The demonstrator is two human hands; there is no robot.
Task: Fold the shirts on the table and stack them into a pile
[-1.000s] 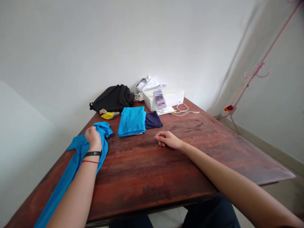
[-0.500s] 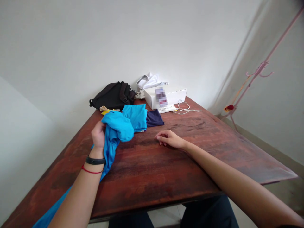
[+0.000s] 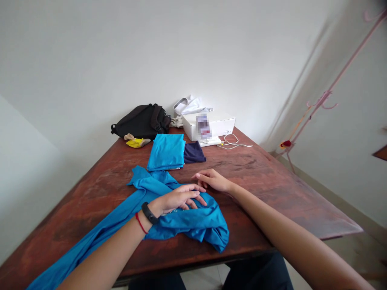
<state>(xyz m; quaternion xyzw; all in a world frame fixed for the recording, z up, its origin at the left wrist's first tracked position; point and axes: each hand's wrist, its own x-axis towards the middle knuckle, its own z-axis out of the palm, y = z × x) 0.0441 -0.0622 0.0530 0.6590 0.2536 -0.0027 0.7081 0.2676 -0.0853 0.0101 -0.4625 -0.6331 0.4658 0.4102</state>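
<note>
A rumpled blue garment is spread across the near part of the table, with a long strip of it trailing to the lower left. Over its middle lies my left hand, palm down with the fingers apart, touching the fabric but not wrapped round it. Just beyond the garment's right side my right hand rests on the wooden table, fingers loosely bent and holding nothing. Behind the garment sit a folded blue cloth and a smaller folded navy cloth.
At the back are a black backpack, a white box with white fabric behind it, and a white cable. A yellow item lies near the backpack. To the right a pink stand leans across the view.
The blue garment, bunched up in my left hand before, now lies spread on the table further right and nearer. My left hand has let go and moved right. My right hand stays about where it was.
</note>
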